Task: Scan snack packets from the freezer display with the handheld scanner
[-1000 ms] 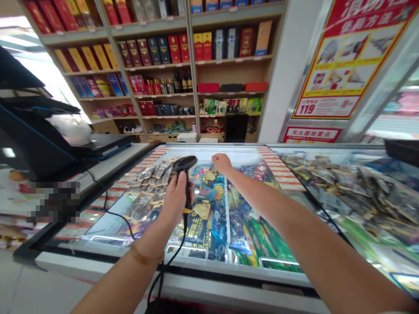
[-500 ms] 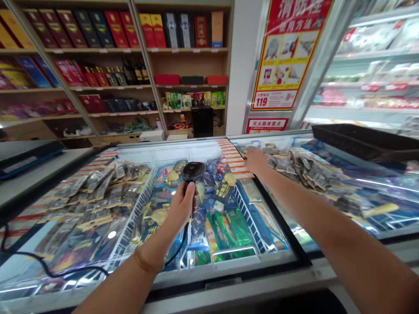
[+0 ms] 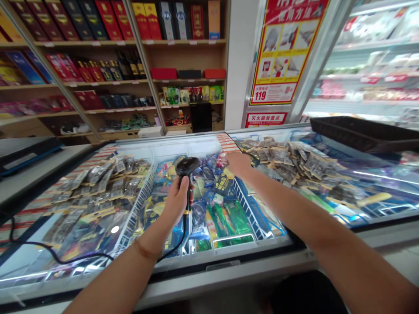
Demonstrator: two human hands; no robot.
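Observation:
My left hand (image 3: 178, 198) is closed around the handle of a black barcode scanner (image 3: 187, 165), held upright above the chest freezer with its head at the top. Its cable drops past my wrist. My right hand (image 3: 239, 164) reaches over the far part of the freezer, beside a small red package (image 3: 221, 159) and the orange-striped strip (image 3: 227, 143). Its fingers point left and are mostly hidden, so what they touch is unclear. Below lie a dark blue bag with yellow print (image 3: 224, 183) and green packs (image 3: 225, 222) in a white wire basket (image 3: 247, 205).
Brown-and-clear packs fill the left (image 3: 101, 179) and right freezer sections (image 3: 281, 157). A black tray (image 3: 363, 133) rests on the right-hand glass. A black cable (image 3: 59, 257) crosses the left glass. Shelves of boxes (image 3: 183, 41) stand behind, with a chiller (image 3: 369, 83) at right.
My right hand has moved left, from the lid's edge toward the small red package. The scanner in my left hand has shifted slightly left and up. The view has tilted a little downward.

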